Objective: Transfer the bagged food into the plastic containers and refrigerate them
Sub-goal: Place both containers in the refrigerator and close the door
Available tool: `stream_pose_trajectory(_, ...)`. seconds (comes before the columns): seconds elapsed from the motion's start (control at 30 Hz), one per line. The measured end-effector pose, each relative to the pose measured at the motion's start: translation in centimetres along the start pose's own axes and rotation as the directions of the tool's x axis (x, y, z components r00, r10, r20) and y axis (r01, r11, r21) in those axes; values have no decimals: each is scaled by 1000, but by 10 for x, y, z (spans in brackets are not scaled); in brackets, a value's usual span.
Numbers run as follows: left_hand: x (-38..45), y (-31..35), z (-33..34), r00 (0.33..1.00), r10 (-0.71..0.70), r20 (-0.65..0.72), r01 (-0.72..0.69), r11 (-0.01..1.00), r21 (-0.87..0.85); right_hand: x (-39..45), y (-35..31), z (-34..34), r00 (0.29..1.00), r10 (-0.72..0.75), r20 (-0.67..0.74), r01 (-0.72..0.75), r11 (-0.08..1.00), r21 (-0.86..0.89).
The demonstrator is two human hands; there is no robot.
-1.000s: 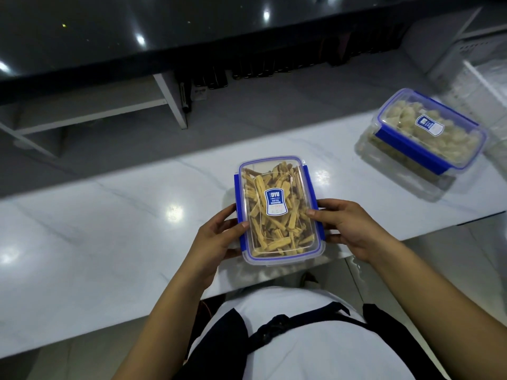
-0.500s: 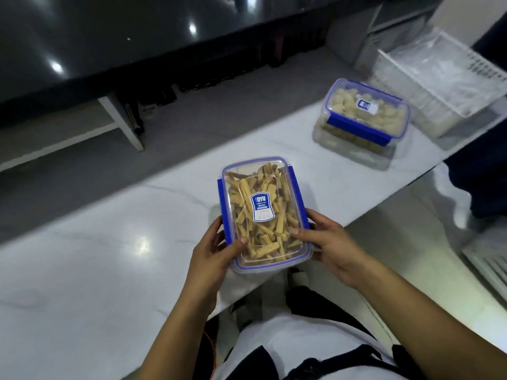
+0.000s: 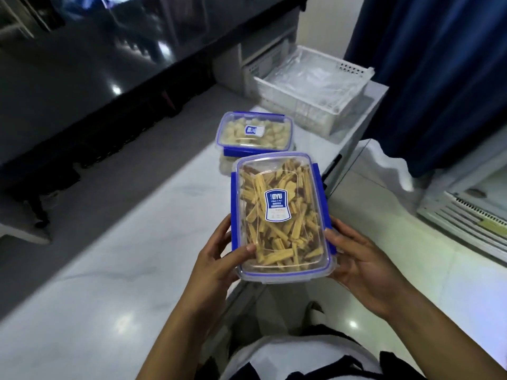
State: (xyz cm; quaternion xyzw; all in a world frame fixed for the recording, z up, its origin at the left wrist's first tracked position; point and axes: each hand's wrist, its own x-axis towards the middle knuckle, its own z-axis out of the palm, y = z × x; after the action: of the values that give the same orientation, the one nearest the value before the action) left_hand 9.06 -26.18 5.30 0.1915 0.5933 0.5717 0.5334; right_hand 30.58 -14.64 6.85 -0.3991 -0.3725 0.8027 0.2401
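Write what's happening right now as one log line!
hands: left hand + right hand hold strip-food container | lid: on | second container: on counter

Single head view, looking forward-down, close over counter (image 3: 153, 215).

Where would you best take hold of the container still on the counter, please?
Grip the counter container by its two short ends, coming from above: its blue latch covers the near long side, and the held container crowds that side.
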Motion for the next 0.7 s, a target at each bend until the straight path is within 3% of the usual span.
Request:
stream_pose_trajectory(0.43, 123, -6, 211, 942, -80, 326, 11, 978, 206, -15, -82, -185, 964, -149, -221, 170, 982, 79)
stream_pose_trajectory(0.7, 201, 2, 340, 852, -191, 487, 34, 949, 313, -12, -128, -273, 859, -199, -472, 263, 962, 73)
